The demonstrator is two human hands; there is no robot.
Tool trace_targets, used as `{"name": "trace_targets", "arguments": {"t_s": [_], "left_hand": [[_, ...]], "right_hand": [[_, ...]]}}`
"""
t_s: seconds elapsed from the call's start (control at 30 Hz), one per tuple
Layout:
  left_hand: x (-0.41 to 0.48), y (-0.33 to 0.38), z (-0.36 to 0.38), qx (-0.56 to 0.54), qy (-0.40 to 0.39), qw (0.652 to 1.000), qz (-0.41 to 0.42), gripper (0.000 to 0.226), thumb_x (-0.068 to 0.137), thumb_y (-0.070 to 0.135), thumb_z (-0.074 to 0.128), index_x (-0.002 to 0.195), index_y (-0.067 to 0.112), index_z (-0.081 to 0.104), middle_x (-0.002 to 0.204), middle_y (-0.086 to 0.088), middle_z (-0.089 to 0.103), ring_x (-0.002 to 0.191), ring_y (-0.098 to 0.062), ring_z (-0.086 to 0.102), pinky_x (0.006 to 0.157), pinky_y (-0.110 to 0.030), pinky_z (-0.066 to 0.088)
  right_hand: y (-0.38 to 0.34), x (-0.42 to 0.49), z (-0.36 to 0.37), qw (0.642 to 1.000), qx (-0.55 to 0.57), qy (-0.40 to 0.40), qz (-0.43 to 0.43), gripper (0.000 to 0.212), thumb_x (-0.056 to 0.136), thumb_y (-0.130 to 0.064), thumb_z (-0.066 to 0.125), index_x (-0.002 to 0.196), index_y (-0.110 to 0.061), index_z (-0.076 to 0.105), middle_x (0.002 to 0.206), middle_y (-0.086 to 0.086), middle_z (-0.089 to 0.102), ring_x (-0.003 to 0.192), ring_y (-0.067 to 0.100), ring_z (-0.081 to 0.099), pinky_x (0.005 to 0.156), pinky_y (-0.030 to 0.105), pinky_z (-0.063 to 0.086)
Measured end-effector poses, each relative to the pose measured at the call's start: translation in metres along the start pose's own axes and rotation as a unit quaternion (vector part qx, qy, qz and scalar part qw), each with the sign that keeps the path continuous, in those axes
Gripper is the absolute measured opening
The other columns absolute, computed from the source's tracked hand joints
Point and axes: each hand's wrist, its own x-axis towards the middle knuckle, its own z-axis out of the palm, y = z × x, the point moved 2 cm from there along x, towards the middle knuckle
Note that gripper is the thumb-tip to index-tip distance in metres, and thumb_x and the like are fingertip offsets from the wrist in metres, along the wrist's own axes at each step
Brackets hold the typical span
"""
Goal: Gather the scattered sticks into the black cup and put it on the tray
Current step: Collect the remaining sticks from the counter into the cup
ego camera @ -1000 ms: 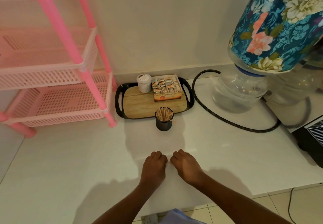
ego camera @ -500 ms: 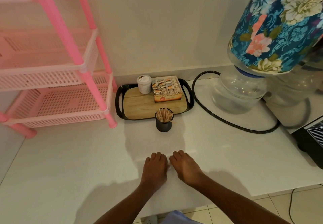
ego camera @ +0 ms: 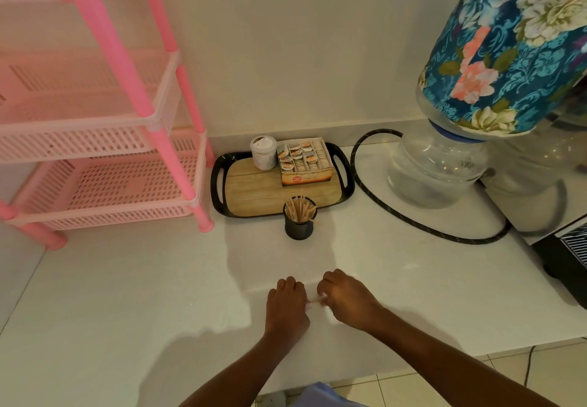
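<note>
The black cup (ego camera: 299, 225) stands on the white counter just in front of the tray (ego camera: 219, 184), filled with several wooden sticks (ego camera: 298, 209). One stick (ego camera: 317, 223) lies beside the cup on its right. Near the counter's front, my left hand (ego camera: 287, 306) and my right hand (ego camera: 346, 302) sit close together with curled fingers. A thin wooden stick (ego camera: 315, 300) shows between them, pinched by my right fingers; my left fingertips touch its other end.
The tray holds a white jar (ego camera: 263, 152) and a box of sachets (ego camera: 305, 162). A pink plastic rack (ego camera: 104, 165) stands at the left. A black hose (ego camera: 413, 216) curves past a water bottle (ego camera: 435, 168) at the right. A dark appliance (ego camera: 571, 257) sits at the right edge.
My two hands were pressed side by side on the counter. They have drawn slightly apart, and a stick now shows between their fingertips.
</note>
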Motion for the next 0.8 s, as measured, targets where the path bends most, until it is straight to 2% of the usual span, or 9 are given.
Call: {"name": "trace_targets", "arguments": {"t_s": [0.1, 0.33, 0.47, 0.67, 0.73, 0.8], "left_hand": [[-0.003, 0.0, 0.002, 0.009, 0.004, 1.0, 0.017, 0.022, 0.1, 0.028, 0.056, 0.119, 0.017, 0.059, 0.122, 0.0, 0.057, 0.114, -0.022, 0.052, 0.09, -0.034, 0.043], [-0.012, 0.0, -0.001, -0.004, 0.028, 0.997, 0.065, 0.017, 0.097, 0.017, 0.059, 0.112, 0.021, 0.063, 0.11, 0.002, 0.064, 0.102, -0.02, 0.059, 0.083, -0.031, 0.045], [-0.015, 0.0, -0.005, -0.003, 0.033, 0.995, 0.096, 0.012, 0.089, 0.015, 0.067, 0.1, 0.021, 0.069, 0.096, 0.003, 0.066, 0.089, -0.02, 0.063, 0.074, -0.031, 0.05], [-0.014, -0.001, -0.007, -0.013, 0.044, 0.994, 0.103, 0.012, 0.095, 0.018, 0.06, 0.105, 0.021, 0.066, 0.105, 0.003, 0.064, 0.097, -0.019, 0.059, 0.08, -0.03, 0.045], [-0.01, -0.003, -0.012, -0.031, 0.052, 0.994, 0.089, 0.016, 0.096, 0.015, 0.056, 0.104, 0.023, 0.066, 0.106, 0.005, 0.063, 0.099, -0.017, 0.056, 0.082, -0.028, 0.041], [-0.005, -0.006, -0.02, -0.059, 0.056, 0.994, 0.071, 0.019, 0.095, 0.012, 0.054, 0.1, 0.026, 0.064, 0.1, 0.007, 0.065, 0.094, -0.014, 0.055, 0.078, -0.025, 0.038]], "right_hand": [[-0.001, 0.0, -0.002, 0.999, -0.028, -0.027, -0.001, 0.012, 0.087, -0.003, 0.064, 0.095, -0.009, 0.071, 0.097, 0.01, 0.068, 0.091, 0.03, 0.065, 0.07, 0.038, 0.051], [-0.005, 0.003, 0.0, 0.993, -0.074, -0.088, -0.005, 0.019, 0.082, -0.012, 0.062, 0.1, -0.01, 0.064, 0.1, 0.009, 0.065, 0.089, 0.028, 0.062, 0.073, 0.036, 0.049], [-0.006, 0.005, -0.005, 0.994, -0.073, -0.085, -0.02, 0.018, 0.092, -0.023, 0.054, 0.1, -0.008, 0.063, 0.101, 0.011, 0.066, 0.089, 0.029, 0.063, 0.071, 0.038, 0.047], [-0.007, 0.007, -0.009, 0.996, -0.044, -0.08, -0.018, 0.023, 0.096, -0.026, 0.052, 0.1, -0.007, 0.062, 0.1, 0.011, 0.068, 0.086, 0.028, 0.063, 0.069, 0.034, 0.04], [-0.006, 0.006, -0.011, 0.997, -0.02, -0.074, -0.013, 0.022, 0.097, -0.026, 0.053, 0.101, -0.007, 0.064, 0.1, 0.01, 0.069, 0.087, 0.027, 0.065, 0.071, 0.034, 0.044], [-0.003, 0.004, -0.015, 0.998, 0.019, -0.052, -0.004, 0.023, 0.098, -0.028, 0.055, 0.102, -0.008, 0.066, 0.1, 0.008, 0.069, 0.088, 0.026, 0.066, 0.075, 0.036, 0.051]]}}
